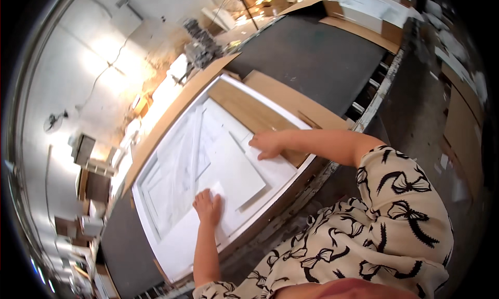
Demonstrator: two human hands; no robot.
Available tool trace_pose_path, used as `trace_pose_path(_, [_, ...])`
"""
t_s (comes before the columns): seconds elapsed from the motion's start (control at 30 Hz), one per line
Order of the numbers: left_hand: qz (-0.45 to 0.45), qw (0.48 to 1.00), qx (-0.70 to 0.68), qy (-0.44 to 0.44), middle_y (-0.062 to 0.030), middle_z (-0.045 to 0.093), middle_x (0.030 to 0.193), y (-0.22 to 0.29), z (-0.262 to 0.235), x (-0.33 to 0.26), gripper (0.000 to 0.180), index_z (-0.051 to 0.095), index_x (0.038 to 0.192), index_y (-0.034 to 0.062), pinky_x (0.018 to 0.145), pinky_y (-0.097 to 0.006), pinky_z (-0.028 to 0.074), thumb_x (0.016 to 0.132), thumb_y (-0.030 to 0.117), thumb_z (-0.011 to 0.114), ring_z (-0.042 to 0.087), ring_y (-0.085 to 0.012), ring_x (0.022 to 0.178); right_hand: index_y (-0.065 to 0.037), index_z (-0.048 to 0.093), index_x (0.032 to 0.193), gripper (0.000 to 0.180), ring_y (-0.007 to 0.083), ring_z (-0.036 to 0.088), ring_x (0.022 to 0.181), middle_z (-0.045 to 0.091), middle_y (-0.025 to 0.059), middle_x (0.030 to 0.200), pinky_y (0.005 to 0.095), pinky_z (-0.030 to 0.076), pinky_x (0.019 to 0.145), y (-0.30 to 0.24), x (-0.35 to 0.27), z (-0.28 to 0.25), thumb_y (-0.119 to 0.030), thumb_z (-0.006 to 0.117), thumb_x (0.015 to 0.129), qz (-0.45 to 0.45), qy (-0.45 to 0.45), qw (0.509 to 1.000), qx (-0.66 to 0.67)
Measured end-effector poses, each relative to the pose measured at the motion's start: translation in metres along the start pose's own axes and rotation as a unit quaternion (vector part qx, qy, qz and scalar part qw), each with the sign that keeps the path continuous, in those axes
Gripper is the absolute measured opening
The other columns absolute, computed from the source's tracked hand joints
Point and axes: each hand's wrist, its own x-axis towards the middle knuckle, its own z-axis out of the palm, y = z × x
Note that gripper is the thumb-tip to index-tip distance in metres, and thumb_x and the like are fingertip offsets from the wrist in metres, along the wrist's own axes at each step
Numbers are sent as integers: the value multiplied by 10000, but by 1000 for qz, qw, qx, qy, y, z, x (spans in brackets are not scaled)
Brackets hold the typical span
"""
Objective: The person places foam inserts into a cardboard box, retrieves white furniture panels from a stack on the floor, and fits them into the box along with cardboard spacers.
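A large open carton lies before me, lined with a white foam frame. Inside lie several white panels, some under clear wrap, and a wood-coloured board along the far right side. My left hand rests on the white surface beside the near edge of the panels, its fingers spread and holding nothing. My right hand reaches over from the right and lies on a white panel next to the wood-coloured board. Its fingers are apart, with the fingertips bent down onto the panel.
The carton sits on a dark conveyor belt with a worn metal side rail. Farther along stands another open carton with wrapped white contents. Flattened cardboard leans at the right. Shelves and boxes line the left wall, where a fan hangs.
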Motion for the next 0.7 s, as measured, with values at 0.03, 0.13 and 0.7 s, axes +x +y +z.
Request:
trace_pose_path(0.03, [-1,1000,1,-2,-146,538,1117,0,-3,-4,447,526,1142,21,962,-461,287,840,350,516,442,-324,1104,27,472,1176,533,380,456,1126,517,236,1160,434,378,964,-14,-2,-13,-312,634,798,15,-39,999,-17])
trace_pose_path(0.13, [-4,1000,-12,-10,-145,545,1106,8,2,0,433,528,1128,15,965,-456,288,864,356,494,450,-325,1099,3,553,1120,500,348,426,1166,537,181,1166,440,395,954,-17,-3,-20,-373,614,796,69,-113,989,-73])
trace_pose_path(0.7, [-130,914,-219,314,-151,543,1180,68,-73,-13,323,548,1158,-34,948,-361,395,945,188,451,499,-264,1091,-62,553,1138,334,324,506,1071,550,142,1121,416,415,930,-1,-325,12,-247,586,863,196,395,880,176])
